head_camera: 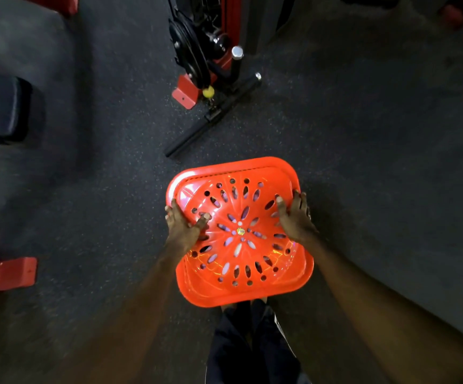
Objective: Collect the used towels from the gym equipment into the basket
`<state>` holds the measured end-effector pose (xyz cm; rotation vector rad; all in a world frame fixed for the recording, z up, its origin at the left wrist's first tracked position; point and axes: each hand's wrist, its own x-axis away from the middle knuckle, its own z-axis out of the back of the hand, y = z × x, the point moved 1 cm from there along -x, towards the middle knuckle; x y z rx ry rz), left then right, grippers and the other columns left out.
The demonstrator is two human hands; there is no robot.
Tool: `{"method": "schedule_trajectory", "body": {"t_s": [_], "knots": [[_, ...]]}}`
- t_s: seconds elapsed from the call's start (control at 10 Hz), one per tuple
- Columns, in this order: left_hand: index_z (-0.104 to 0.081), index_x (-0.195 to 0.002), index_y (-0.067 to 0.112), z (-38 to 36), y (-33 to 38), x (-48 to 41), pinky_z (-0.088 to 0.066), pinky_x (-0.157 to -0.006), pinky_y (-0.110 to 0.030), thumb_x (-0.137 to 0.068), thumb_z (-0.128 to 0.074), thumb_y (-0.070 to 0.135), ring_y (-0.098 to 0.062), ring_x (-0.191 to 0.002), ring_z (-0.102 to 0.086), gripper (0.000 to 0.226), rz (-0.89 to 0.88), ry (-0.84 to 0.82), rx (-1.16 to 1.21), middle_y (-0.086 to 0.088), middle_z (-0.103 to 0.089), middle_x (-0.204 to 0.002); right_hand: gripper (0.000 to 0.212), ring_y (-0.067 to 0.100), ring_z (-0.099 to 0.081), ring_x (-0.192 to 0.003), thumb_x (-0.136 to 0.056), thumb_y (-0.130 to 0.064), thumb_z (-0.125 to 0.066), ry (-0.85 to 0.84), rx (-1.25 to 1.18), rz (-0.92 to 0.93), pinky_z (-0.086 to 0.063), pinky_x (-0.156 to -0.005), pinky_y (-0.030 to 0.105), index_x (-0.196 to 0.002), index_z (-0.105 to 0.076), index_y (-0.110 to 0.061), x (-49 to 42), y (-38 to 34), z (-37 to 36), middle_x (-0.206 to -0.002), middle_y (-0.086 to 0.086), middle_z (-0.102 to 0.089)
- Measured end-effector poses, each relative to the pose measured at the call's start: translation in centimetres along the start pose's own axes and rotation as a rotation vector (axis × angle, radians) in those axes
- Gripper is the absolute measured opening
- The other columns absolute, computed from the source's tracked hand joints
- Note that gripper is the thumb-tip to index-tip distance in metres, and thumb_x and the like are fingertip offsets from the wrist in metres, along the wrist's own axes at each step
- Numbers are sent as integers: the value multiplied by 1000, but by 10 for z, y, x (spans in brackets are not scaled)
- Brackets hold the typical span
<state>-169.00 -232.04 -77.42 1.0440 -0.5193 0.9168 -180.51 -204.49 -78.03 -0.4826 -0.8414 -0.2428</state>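
Orange-red plastic, perforated, centre frame towards 6 o'clock: basket (238,169)? (first observer)

Yes. Held above the floor in front of the trouser legs (249,342), which show at 6 o'clock. Nearly square, the slightly longer axis running 12 to 6, twisted a touch clockwise. (second observer)

Hands? (first)

Both gripping it. Left hand (181,227) clamps the basket's 9 o'clock edge, thumb (202,220) laid inward over the holes, fingers wrapped outside the rim. Right hand (294,220) does the same at the 3 o'clock edge. Neither is nearer; the hold is even. (second)

Towels? (first)

None plainly seen. Pale lilac shows through the holes, but I cannot tell whether that is cloth. Nor can I tell whether the patterned face is the basket's inside bottom or a cover. (second)

Then the move turns on what? (first)

My reading: on the equipment's bearing. Cable machine (205,51) stands at 12 o'clock, well apart from the basket: red base, black pulley, chrome-capped pegs. A black bar (213,117) lies on the floor, slanting from 1 towards 7, its near end close to the basket's far rim. Likely a carry straight ahead, stepping round that bar; one hand must let go before picking anything up. (second)

Surface, room? (first)

Dark speckled rubber floor (363,148), dim light. Black padded bench (0,109) at 9 to 10 o'clock, red steel foot (5,273) at 8. Edges blurred. (second)
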Motion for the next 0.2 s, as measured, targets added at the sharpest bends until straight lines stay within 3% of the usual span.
{"method": "schedule_trajectory", "body": {"t_s": [0.1,0.2], "knots": [[10,-162,22,6,6,5,-7,-126,-56,-87,-65,63,-38,-157,1,114,35,37,-65,-12,12,-170,94,40,-2,-155,-90,-82,-16,-56,44,-53,-7,-122,64,-163,2,-25,5,-5,8,-169,5,15],[-15,-162,11,21,22,9,-19,-125,-49,-95,-59,54,-36,-155,-20,91,-13,233,41,-17,-12,-169,86,40,-17,-153,-97,-72,-28,71,35,11,-15,-120,59,-162,-14,-17,16,-22,22,-170,10,-2]]}}
